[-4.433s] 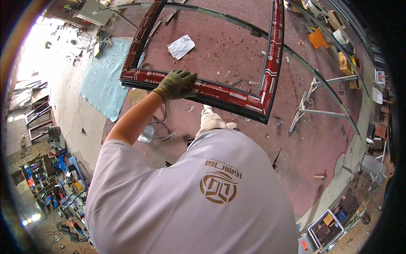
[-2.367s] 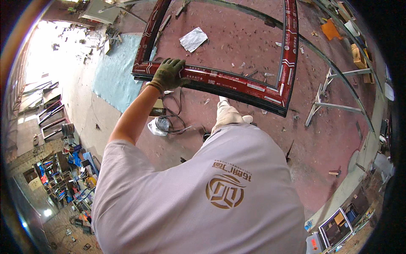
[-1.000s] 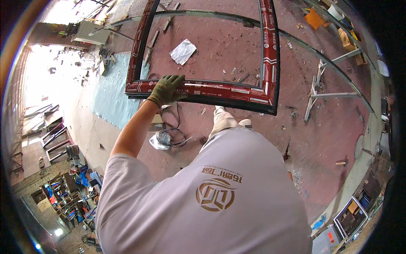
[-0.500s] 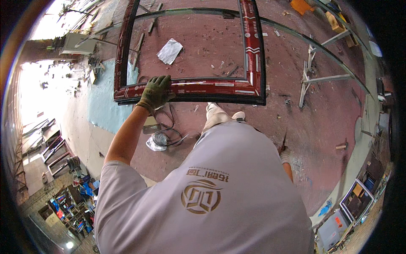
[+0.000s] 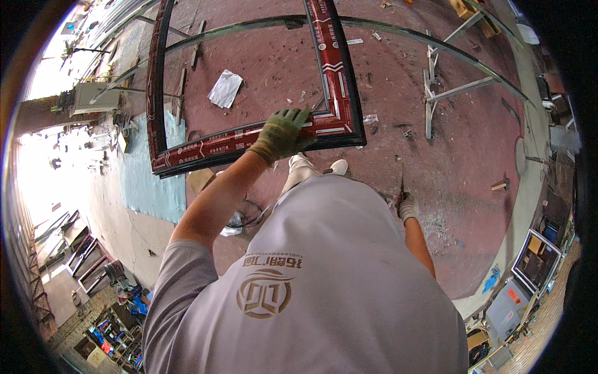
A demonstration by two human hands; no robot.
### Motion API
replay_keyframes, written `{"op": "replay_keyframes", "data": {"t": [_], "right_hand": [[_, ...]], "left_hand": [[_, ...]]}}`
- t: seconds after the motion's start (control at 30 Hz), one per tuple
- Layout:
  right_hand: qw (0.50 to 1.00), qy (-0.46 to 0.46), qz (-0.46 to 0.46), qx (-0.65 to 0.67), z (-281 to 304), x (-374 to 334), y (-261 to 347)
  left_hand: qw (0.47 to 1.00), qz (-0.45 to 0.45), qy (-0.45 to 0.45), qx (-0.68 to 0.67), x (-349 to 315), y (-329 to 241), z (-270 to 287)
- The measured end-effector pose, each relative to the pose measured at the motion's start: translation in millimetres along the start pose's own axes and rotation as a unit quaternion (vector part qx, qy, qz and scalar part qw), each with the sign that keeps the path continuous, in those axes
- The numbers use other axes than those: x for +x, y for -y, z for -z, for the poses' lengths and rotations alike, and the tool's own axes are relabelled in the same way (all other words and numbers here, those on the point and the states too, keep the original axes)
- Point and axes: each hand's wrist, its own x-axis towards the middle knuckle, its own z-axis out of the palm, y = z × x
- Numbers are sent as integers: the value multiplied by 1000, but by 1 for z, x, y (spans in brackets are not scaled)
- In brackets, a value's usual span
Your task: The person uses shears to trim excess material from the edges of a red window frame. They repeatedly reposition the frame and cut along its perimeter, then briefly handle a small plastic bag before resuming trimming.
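Observation:
A window frame [image 5: 215,145], covered in red printed film with black edges, lies in front of me across a metal rail. My left hand [image 5: 281,134], in a green work glove, is closed over its near bar, close to the right corner. Low at my right side, my right hand [image 5: 408,207], in a pale glove, is closed around a thin, dark, pointed tool [image 5: 402,186]. What kind of tool it is does not show clearly. That hand is apart from the window frame.
The long metal rail [image 5: 398,27] has slanted legs [image 5: 430,103] at the right. White paper [image 5: 225,88] lies on the red floor, and a blue-green sheet [image 5: 146,181] at the left. A cable [image 5: 252,218] lies near my feet. A hammer-like tool [image 5: 500,184] lies far right.
My left hand has slid right along the near bar toward the corner. The window frame now appears further left and slanted. My right hand and its tool have come more into view.

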Motion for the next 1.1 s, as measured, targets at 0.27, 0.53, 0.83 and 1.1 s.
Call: {"op": "replay_keyframes", "data": {"t": [0.27,0.53,0.83,1.1], "right_hand": [[995,6,-1,-103,18,-29,35],[960,41,96,-258,-24,-5,24],[987,-28,-66,141,-69,-38,46],[978,-173,-93,76,-152,-23,95]], "left_hand": [[999,24,-36,-13,20,-31,-1],[992,100,26,75,-48,22,25],[983,151,40,93,-136,98,65],[989,109,-73,68,-256,198,99]]}}
